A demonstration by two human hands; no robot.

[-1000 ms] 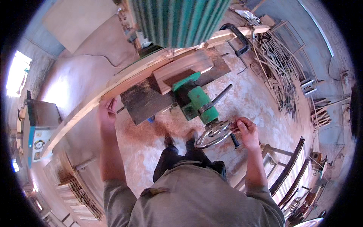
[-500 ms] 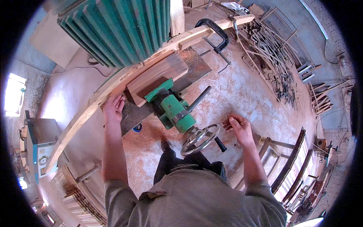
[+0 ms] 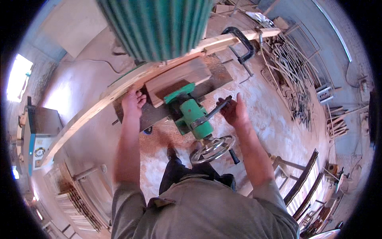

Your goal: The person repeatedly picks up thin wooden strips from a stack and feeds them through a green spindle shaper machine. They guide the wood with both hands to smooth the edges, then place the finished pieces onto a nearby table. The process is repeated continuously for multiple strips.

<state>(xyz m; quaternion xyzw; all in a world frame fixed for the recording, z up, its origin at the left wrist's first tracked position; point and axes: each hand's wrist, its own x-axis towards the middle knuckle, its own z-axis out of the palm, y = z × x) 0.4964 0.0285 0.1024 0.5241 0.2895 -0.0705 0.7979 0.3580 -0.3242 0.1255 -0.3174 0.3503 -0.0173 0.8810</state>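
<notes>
My right hand (image 3: pixel 235 111) is closed round the end of a dark metal lever (image 3: pixel 217 109) that sticks out from a green machine clamp (image 3: pixel 193 113). My left hand (image 3: pixel 133 102) is beside the left end of a reddish wood block (image 3: pixel 179 79), its fingers loosely curled and slightly apart with nothing visible in them. The block lies on a dark metal table (image 3: pixel 217 71) against a long pale wooden board (image 3: pixel 95 106). The clamp's green jaw (image 3: pixel 180 92) is at the block's near side. A chrome handwheel (image 3: pixel 213 148) with a black handle is below the clamp.
A ribbed green motor housing (image 3: pixel 155 30) rises behind the board. A black C-clamp (image 3: pixel 243 44) grips the board's right end. Wood strips (image 3: pixel 292 71) are piled on the floor at right. A grey cabinet (image 3: pixel 41 131) stands at left, and sawdust lies under the table.
My right hand has moved up and left from beside the handwheel and taken hold of the lever. The left hand's fingers have curled more. The whole view has shifted slightly.
</notes>
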